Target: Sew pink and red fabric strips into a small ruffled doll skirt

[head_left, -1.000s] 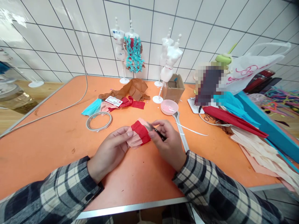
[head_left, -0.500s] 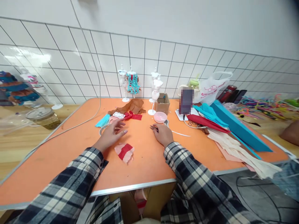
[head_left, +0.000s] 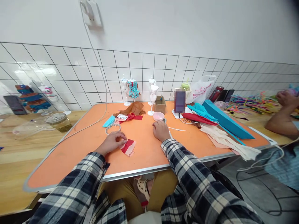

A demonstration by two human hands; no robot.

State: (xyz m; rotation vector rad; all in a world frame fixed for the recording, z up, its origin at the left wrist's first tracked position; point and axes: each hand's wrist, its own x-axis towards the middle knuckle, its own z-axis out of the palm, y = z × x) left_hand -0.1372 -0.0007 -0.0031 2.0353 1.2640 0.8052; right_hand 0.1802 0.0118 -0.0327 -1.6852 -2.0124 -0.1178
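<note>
A small piece of pink fabric with a red band (head_left: 129, 147) lies on the orange table in front of me. My left hand (head_left: 112, 142) is at its left edge, thumb and fingers closed on the cloth. Further right, my right hand (head_left: 161, 130) rests on the table with fingers curled in; whatever they hold is hidden. Just beyond it sits a pink bowl (head_left: 158, 116), with a grey object partly showing beside the knuckles. A ring-shaped coil (head_left: 113, 128) lies behind my left hand.
Brown cloth (head_left: 133, 109), red cloth (head_left: 137, 117) and a white tag (head_left: 122, 117) lie behind. Small white dress forms (head_left: 153, 96), a cardboard box (head_left: 160, 105) and a phone (head_left: 179, 102) stand at the back. Blue fabric (head_left: 229, 121) covers the right; another person's arm (head_left: 282, 115) is beyond.
My left hand has come down onto the pink and red fabric. The pointed tool seen in my right fingers is now out of sight. The camera view has tilted up.
</note>
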